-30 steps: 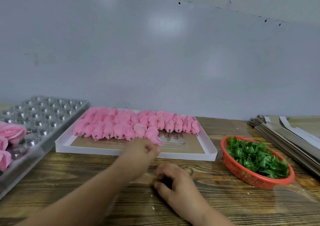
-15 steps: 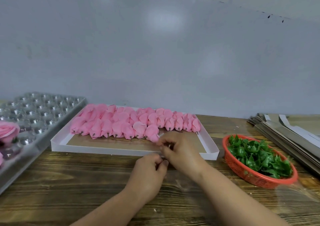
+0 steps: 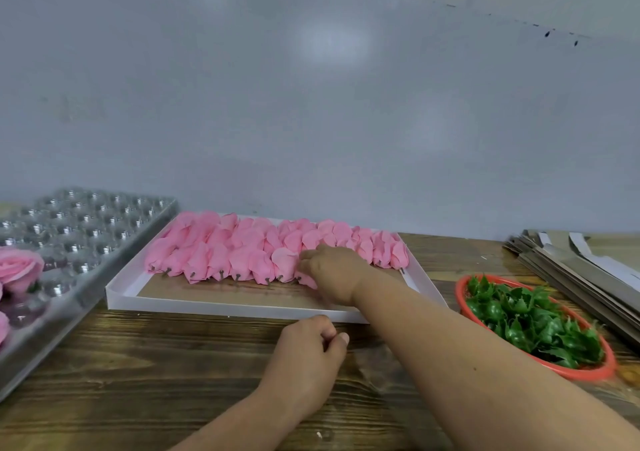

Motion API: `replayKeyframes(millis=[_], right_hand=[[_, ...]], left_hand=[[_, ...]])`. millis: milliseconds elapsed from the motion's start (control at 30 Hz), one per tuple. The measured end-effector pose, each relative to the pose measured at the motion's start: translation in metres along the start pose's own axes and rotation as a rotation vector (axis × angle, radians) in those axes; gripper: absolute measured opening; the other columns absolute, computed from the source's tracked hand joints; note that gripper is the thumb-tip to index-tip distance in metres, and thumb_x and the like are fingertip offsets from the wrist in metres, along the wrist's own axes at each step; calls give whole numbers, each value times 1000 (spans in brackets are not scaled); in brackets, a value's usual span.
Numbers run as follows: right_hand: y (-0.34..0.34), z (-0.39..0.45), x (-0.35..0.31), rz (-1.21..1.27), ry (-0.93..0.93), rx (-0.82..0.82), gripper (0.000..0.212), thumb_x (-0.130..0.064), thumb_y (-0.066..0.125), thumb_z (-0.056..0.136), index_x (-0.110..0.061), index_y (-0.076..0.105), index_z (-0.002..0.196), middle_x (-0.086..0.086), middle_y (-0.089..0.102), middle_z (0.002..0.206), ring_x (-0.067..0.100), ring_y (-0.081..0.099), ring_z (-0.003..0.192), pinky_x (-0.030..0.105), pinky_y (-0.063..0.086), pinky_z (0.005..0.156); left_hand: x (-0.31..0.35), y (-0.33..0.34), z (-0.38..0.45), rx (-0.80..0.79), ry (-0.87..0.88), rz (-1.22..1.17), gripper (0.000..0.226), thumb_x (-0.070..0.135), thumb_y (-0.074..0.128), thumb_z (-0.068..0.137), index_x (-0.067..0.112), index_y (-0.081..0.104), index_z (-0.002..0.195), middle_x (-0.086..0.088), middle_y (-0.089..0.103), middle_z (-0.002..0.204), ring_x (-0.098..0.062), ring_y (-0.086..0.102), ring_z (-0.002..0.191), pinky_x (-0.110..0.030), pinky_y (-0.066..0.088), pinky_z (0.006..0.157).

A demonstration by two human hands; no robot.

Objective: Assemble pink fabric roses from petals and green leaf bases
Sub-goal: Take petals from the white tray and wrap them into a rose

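Several pink petal buds [image 3: 221,256] with short stems lie in rows in a shallow white tray [image 3: 221,307] at the middle of the wooden table. My right hand [image 3: 334,270] reaches into the tray, and its fingers close over one pink bud [image 3: 306,280] in the front row. My left hand [image 3: 310,346] rests on the table just in front of the tray's front edge, fingers curled with thumb against forefinger; nothing shows in it. Green leaf bases [image 3: 530,319] fill a red oval basket [image 3: 588,372] at the right.
A silver moulded tray [image 3: 86,229] with many round cups stands at the left, holding finished pink roses [image 3: 19,270] at its near end. A stack of grey cardboard sheets [image 3: 571,274] lies at the far right. A grey wall rises behind the table.
My right hand has moved from the table in front of the tray up to the front row of buds. My left hand has drawn back from the tray to the table.
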State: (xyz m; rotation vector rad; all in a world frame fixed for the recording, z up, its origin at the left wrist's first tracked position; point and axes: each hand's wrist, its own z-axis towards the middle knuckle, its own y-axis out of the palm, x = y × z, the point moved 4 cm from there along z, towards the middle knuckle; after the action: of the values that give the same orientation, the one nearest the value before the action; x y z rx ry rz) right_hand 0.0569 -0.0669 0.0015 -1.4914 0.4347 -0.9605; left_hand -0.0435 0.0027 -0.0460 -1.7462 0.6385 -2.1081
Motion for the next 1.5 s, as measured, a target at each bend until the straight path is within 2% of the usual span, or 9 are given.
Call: replayKeyframes(millis=[433, 633, 733, 833, 967, 1033, 1167, 1267, 1500], right_hand=[[18, 1, 16, 201, 191, -6, 27, -9, 49, 87, -10, 58, 113, 10, 56, 114, 29, 50, 106, 36, 43, 77], [15, -3, 14, 251, 276, 27, 14, -14, 45, 91, -8, 55, 100, 14, 61, 103, 31, 55, 94, 32, 37, 66], [5, -11, 17, 315, 299, 112, 4, -13, 50, 87, -12, 53, 89, 11, 62, 95, 27, 52, 82, 30, 37, 62], [-5, -33, 19, 426, 308, 226, 18, -35, 47, 92, -23, 44, 79, -4, 57, 81, 18, 48, 72, 30, 37, 58], [-19, -74, 10, 509, 312, 329, 31, -55, 35, 85, -28, 49, 89, -12, 57, 81, 14, 56, 74, 44, 51, 63], [-27, -91, 1, 575, 265, 377, 25, -46, 44, 83, -29, 58, 96, -11, 63, 88, 13, 59, 79, 40, 50, 68], [-36, -113, -12, 682, 162, 405, 27, -5, 64, 77, -13, 68, 102, -1, 69, 97, 11, 59, 88, 25, 46, 80], [-44, -121, -18, 662, 72, 433, 31, 0, 69, 72, -12, 69, 101, -3, 68, 102, 5, 55, 96, 13, 36, 89], [-40, -128, -23, 718, 114, 492, 39, 9, 65, 69, -13, 69, 102, -11, 52, 120, -4, 41, 115, 5, 23, 99]], left_hand=[[2, 0, -1, 7, 6, 37, 30, 32, 59, 92, 23, 52, 64, 7, 50, 56, -2, 44, 50, -11, 33, 49], [1, 0, 0, -5, 6, 25, 28, 33, 58, 92, 21, 55, 67, 5, 55, 61, -4, 47, 54, -13, 36, 52], [0, -1, 1, 8, 9, -13, 33, 29, 53, 96, 17, 55, 65, 3, 59, 62, -8, 52, 56, -25, 45, 61], [-2, -4, 4, 49, -147, -296, 41, 27, 41, 101, 7, 61, 72, 1, 58, 53, -6, 49, 41, -23, 42, 45], [0, -6, 6, -79, -429, -829, 81, 70, 28, 85, -1, 67, 88, -9, 68, 61, -12, 59, 46, -22, 47, 42], [3, -5, 5, -224, -478, -935, 96, 79, 25, 69, -3, 67, 96, -14, 72, 74, -15, 66, 55, -26, 52, 48], [9, 2, -2, -474, -529, -988, 101, 84, 34, 62, -3, 69, 99, -13, 71, 80, -16, 67, 63, -26, 54, 54], [12, 1, -4, -525, -520, -990, 81, 78, 52, 55, 6, 77, 83, -9, 69, 79, -15, 65, 65, -26, 54, 57], [10, 1, -6, -570, -581, -1147, 49, 49, 75, 57, 8, 79, 84, -5, 67, 80, -13, 59, 70, -24, 53, 60]])
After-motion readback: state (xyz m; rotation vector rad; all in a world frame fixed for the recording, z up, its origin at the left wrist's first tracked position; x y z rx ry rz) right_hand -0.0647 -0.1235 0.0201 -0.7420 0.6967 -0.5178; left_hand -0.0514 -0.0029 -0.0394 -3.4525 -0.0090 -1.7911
